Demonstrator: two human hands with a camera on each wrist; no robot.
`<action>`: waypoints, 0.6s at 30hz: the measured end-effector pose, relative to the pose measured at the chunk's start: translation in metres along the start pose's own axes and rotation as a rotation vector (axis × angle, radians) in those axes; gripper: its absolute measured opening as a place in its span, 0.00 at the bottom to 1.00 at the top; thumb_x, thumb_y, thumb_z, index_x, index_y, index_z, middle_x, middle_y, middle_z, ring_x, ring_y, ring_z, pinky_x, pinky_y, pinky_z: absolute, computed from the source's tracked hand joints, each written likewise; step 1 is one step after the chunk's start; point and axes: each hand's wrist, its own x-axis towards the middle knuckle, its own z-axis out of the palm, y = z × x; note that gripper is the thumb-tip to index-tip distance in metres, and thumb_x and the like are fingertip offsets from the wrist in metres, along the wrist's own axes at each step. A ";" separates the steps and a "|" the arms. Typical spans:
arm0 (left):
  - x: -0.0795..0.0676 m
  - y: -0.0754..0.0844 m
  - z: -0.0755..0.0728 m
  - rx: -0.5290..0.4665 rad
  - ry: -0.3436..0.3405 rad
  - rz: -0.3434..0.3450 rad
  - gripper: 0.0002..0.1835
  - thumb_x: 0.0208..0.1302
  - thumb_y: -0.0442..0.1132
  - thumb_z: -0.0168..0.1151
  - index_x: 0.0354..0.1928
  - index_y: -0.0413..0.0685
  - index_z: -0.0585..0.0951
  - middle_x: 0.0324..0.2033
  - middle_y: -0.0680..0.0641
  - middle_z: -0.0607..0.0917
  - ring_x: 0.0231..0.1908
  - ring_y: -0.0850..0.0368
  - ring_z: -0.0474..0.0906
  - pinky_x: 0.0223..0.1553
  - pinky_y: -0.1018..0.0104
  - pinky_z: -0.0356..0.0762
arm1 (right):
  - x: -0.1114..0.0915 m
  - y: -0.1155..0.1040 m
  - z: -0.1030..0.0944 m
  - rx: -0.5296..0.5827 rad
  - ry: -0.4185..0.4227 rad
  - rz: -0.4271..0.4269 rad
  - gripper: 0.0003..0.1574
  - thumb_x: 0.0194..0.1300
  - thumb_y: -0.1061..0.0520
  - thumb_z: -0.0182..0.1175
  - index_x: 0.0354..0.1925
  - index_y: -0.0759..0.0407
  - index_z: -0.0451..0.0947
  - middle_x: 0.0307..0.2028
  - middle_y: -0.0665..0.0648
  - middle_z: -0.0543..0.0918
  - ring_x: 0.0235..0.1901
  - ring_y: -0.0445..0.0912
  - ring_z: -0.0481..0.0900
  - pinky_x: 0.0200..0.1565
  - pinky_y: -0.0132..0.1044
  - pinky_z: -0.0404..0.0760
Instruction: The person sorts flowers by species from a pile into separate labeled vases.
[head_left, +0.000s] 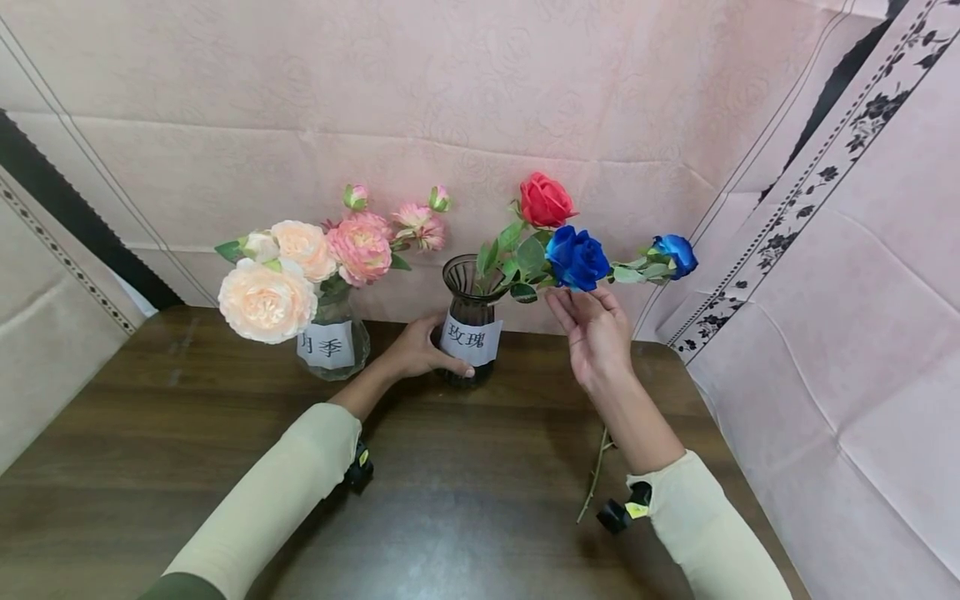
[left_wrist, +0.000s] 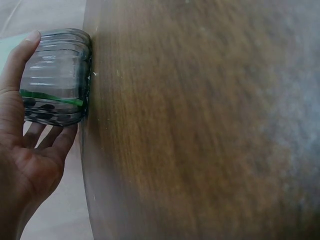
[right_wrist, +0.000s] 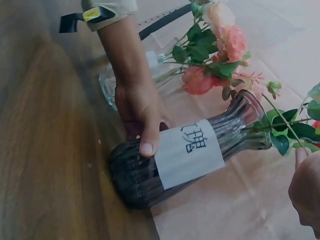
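My left hand (head_left: 423,346) grips the lower part of a dark ribbed glass vase (head_left: 471,310), thumb across its white paper label. The vase stands upright on the table; a green stem (left_wrist: 52,98) shows through its glass in the left wrist view. A red rose (head_left: 546,200) leans out of its mouth to the right. My right hand (head_left: 602,342) pinches a blue rose (head_left: 577,258) just under the bloom. In the right wrist view, a thin stem (right_wrist: 282,117) runs from the fingertips of the right hand (right_wrist: 306,187) past the vase rim.
A clear glass vase (head_left: 360,346) with peach flowers (head_left: 267,300) and pink flowers (head_left: 362,248) stands left of the left hand. Another blue rose (head_left: 677,256) lies at right, its stem (head_left: 595,479) passing beneath the right forearm. A pink cloth wall (head_left: 420,75) backs the wooden table (head_left: 420,500).
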 end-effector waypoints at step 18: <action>0.001 -0.001 -0.001 0.013 0.007 -0.001 0.48 0.50 0.46 0.95 0.74 0.54 0.81 0.69 0.47 0.88 0.73 0.43 0.80 0.81 0.38 0.72 | 0.012 0.026 0.034 -0.131 0.066 -0.153 0.11 0.81 0.70 0.63 0.52 0.56 0.80 0.41 0.51 0.91 0.41 0.44 0.94 0.54 0.40 0.95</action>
